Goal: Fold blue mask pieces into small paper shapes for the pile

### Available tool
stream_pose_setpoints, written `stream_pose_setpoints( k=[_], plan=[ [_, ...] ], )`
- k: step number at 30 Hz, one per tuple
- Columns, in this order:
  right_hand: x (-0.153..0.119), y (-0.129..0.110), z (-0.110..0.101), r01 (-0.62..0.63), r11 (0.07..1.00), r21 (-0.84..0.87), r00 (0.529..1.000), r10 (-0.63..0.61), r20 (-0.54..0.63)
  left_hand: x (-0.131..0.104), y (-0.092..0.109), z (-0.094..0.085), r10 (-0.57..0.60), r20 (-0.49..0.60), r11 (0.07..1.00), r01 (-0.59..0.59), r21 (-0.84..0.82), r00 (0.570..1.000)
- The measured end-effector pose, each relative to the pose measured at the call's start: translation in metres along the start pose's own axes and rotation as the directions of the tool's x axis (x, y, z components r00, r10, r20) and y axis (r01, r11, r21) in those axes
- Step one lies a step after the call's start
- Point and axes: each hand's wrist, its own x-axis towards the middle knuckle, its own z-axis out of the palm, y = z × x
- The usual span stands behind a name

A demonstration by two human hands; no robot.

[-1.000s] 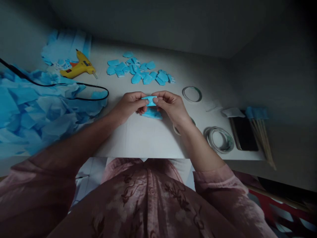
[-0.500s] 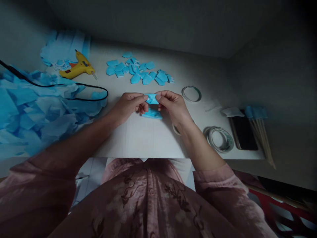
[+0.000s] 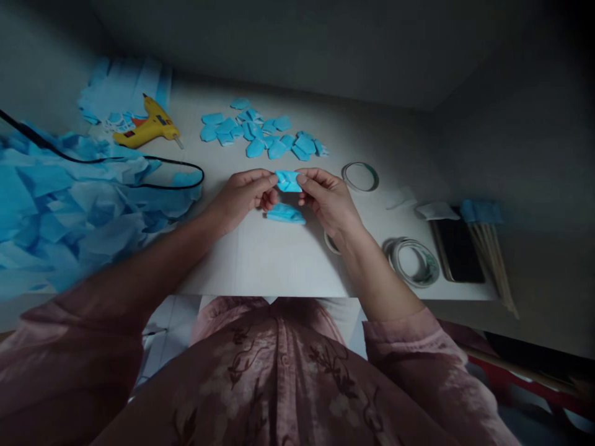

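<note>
Between my two hands is a small folded piece of light-blue fabric (image 3: 288, 181), held up above the white table (image 3: 260, 266). My left hand (image 3: 251, 191) pinches its left end between thumb and fingers. The right end is pinched the same way by my right hand (image 3: 324, 193). Just below, another folded blue fabric piece (image 3: 285, 214) lies on the table. Several small blue folded pieces (image 3: 255, 147) are spread farther back. A tape roll (image 3: 331, 243) is partly hidden behind my right wrist.
At left lie a heap of blue and white fabric scraps (image 3: 51, 217), a black cord (image 3: 203, 176), a yellow glue gun (image 3: 151, 127) and stacked face masks (image 3: 132, 83). On the right are a tape ring (image 3: 376, 179), tape rolls (image 3: 430, 266), a phone (image 3: 460, 254) and blue-topped sticks (image 3: 495, 254).
Both hands have lifted slightly, and more of the folded fabric piece shows between the fingertips. The things on the table have stayed in place.
</note>
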Motion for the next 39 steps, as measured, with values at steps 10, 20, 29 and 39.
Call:
stream_pose_setpoints(
  k=[10,20,29,39],
  plan=[
    [-0.0013,0.0016,0.0000,-0.042,0.998,-0.051,0.998,0.045,0.052,-0.0010,0.0026,0.0019,0.011,-0.087,0.999,-0.007,0.042,0.996],
    [-0.0024,0.0031,0.0006,-0.045,0.996,-0.072,0.995,0.051,0.090,0.0015,0.0007,0.0015,0.039,-0.130,0.998,-0.031,0.060,0.991],
    [-0.0008,0.0065,0.0009,0.061,0.991,-0.118,0.998,-0.057,0.034,-0.0002,0.0022,0.0026,0.000,-0.051,1.000,0.000,0.010,0.999],
    [-0.0080,0.0050,0.0070,0.150,0.967,-0.208,0.987,-0.134,0.090,-0.0041,0.0031,0.0079,-0.017,-0.038,0.998,0.020,0.060,0.999]
  ],
)
